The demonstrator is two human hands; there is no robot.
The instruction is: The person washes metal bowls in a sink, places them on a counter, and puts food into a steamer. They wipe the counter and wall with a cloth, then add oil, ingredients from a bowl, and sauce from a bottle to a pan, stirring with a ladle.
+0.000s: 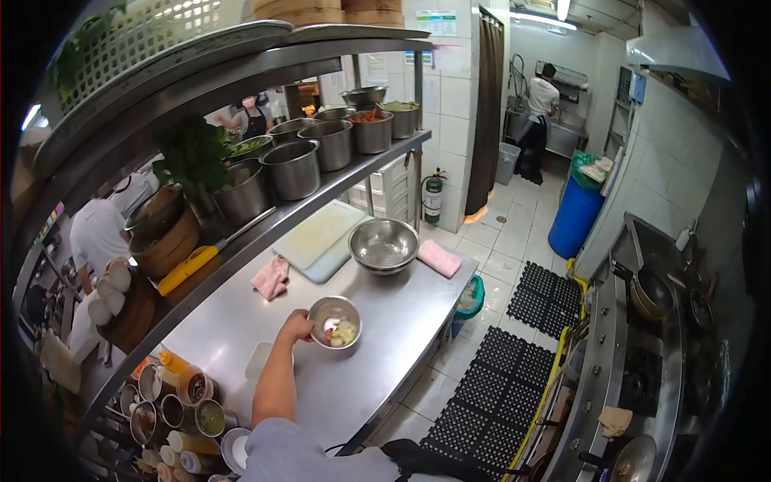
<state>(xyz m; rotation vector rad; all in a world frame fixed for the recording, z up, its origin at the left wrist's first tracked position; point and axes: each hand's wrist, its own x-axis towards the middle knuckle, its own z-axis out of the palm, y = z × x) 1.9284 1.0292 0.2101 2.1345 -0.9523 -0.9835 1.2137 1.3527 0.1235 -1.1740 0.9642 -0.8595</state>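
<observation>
My left hand (298,325) is closed on the rim of a small steel mixing bowl (356,318) above the steel worktable. Pale yellowish pieces, something white and a bit of red lie in the bowl; I cannot make out exactly what they are. Beyond it stands a larger steel bowl (384,245). A pink cloth (271,278) lies on the left, and another folded pink cloth (440,258) sits beside the large bowl. A white cutting board (319,233) rests at the back of the table. My right hand is out of view.
An overhead shelf (313,193) carries steel pots, greens and a yellow-handled tool (188,270). Sauce bottles and containers (193,386) crowd the lower left. Stoves with a wok (652,291) line the right. Black mats (490,394) cover the floor; a person (542,104) stands far back.
</observation>
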